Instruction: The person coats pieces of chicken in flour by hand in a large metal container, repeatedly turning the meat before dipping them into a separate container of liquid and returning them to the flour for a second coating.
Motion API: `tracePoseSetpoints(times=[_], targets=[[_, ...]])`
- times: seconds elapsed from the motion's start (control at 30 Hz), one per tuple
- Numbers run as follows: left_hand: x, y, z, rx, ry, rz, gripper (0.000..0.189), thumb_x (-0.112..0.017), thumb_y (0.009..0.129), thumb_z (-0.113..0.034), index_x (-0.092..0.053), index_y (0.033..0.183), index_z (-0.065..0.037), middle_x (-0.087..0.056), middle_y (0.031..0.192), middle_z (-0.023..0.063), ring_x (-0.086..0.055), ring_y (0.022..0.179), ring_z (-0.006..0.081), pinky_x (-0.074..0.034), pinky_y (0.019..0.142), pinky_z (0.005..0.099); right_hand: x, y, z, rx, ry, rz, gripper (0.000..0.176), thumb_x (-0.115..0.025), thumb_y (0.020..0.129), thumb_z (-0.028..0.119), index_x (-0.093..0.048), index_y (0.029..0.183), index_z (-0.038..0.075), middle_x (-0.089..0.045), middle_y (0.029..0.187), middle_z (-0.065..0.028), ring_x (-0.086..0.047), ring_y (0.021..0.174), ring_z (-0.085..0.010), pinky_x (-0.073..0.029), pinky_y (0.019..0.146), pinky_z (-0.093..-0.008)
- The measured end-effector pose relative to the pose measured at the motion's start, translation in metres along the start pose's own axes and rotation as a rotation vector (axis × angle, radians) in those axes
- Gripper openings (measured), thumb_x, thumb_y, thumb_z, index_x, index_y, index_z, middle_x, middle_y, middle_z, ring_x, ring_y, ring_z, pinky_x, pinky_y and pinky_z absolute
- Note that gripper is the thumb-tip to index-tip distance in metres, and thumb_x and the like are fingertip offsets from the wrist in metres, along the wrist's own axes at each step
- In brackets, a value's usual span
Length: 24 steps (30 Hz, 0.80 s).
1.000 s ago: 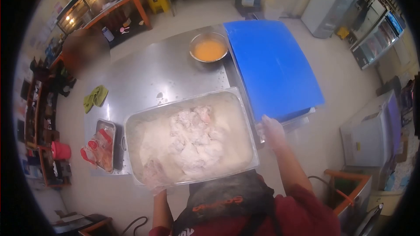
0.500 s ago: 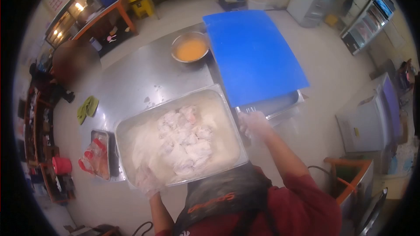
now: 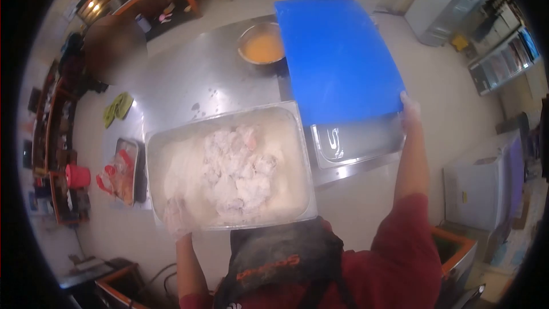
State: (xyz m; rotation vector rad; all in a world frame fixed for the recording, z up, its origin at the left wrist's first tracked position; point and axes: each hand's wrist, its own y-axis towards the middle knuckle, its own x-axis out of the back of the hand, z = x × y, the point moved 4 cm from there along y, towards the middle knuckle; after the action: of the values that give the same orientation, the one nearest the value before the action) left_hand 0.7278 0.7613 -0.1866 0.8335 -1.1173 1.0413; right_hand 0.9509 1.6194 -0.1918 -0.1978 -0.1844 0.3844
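Observation:
A large metal tray holds white flour and a heap of floured pieces. My left hand, in a clear glove, lies at the tray's near left corner; its fingers blur against the flour. My right hand, also gloved, is at the near right corner of a blue board, fingers closed on the board's edge. Under the board's near edge, a clear-looking container shows partly. A steel bowl of orange liquid sits beside the board's left edge.
The steel table bears a green cloth at the left. A small tray there has a red and clear plastic bag beside it. A person is beyond the table at the left. White freezer at right.
My right hand has moved from the container's left side to the board's near right corner. More of the container shows. The view has shifted; my left hand stays by the tray corner.

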Motion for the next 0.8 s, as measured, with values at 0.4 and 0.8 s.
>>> tracePoseSetpoints(times=[0.4, 0.8], targets=[[0.052, 0.04, -0.029, 0.3, -0.376, 0.761, 0.071, -0.021, 0.109, -0.057, -0.048, 0.152, -0.008, -0.051, 0.153, 0.0212, -0.05, 0.14, 0.0366, -0.034, 0.118, 0.0442, -0.063, -0.079, 0.063, 0.611, -0.341, -0.118, 0.038, -0.059, 0.103, 0.032, -0.069, 0.124, 0.003, -0.071, 0.113, -0.0115, -0.065, 0.107, -0.0232, -0.05, 0.096, -0.0377], [-0.041, 0.167, -0.099, 0.084, -1.063, 0.642, 0.075, -0.028, 0.106, -0.062, -0.052, 0.149, -0.007, -0.052, 0.152, 0.0213, -0.049, 0.14, 0.0358, -0.036, 0.116, 0.044, -0.423, -0.327, -0.006, 0.085, -1.217, 0.956, 0.063, -0.03, 0.11, 0.053, -0.05, 0.151, 0.009, -0.047, 0.156, -0.0187, -0.041, 0.146, -0.0308, -0.033, 0.119, -0.0435]])
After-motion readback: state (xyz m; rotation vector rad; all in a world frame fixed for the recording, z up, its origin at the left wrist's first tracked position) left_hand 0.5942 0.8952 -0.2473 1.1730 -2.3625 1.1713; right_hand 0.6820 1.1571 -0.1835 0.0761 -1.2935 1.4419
